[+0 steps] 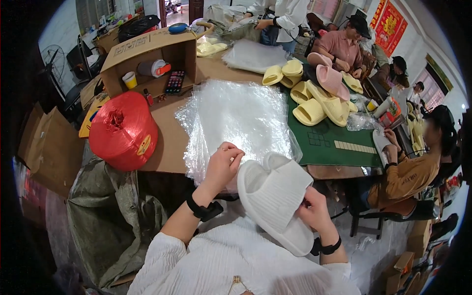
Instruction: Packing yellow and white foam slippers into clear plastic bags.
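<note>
Crowded packing table (172, 142), stack of clear bags (236, 120) in front. Right hand (314, 211) grips white slippers (275, 206) at lap level; left hand (223, 164) pinches top bag's edge. Risk: slick film, could lift several bags or slip free.

Both forearms rise from the lower edge, white sleeves pushed back, a dark band on each wrist. The left hand (223, 162) reaches forward with fingers curled; the right hand (313, 211) is closed in a grip.
</note>
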A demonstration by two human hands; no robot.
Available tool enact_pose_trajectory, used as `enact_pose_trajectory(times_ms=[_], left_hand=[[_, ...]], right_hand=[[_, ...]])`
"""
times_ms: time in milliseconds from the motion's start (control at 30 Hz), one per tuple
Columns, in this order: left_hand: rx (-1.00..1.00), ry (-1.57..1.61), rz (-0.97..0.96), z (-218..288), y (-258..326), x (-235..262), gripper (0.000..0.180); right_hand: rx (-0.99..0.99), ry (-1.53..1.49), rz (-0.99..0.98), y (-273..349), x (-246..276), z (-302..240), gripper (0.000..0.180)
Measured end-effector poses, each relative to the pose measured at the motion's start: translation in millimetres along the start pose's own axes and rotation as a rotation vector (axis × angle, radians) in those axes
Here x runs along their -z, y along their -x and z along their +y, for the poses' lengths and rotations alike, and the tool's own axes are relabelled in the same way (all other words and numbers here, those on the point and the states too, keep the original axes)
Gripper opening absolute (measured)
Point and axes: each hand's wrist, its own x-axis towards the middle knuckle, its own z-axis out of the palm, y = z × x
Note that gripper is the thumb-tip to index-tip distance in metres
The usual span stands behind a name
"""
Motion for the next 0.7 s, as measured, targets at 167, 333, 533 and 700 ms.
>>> enact_pose_trajectory(times_ms=[167, 333, 533, 700], left_hand=[[-0.087, 0.024, -0.082, 17, -3, 11, 0.011], [-0.347, -0.02, -0.132, 36, 3, 6, 0.013], [-0.355, 0.104, -0.154, 47, 4, 5, 0.016], [-0.336, 0.257, -0.273, 40, 3, 7, 0.017]], right_hand=[[0.022, 0.136, 0.035, -6, -11, 6, 0.016], [0.086, 0.31, 0.109, -28, -34, 19, 0.02], [0.172, 0.293, 0.143, -73, -68, 45, 0.021], [0.285, 0.328, 0.182, -107, -90, 46, 0.028]])
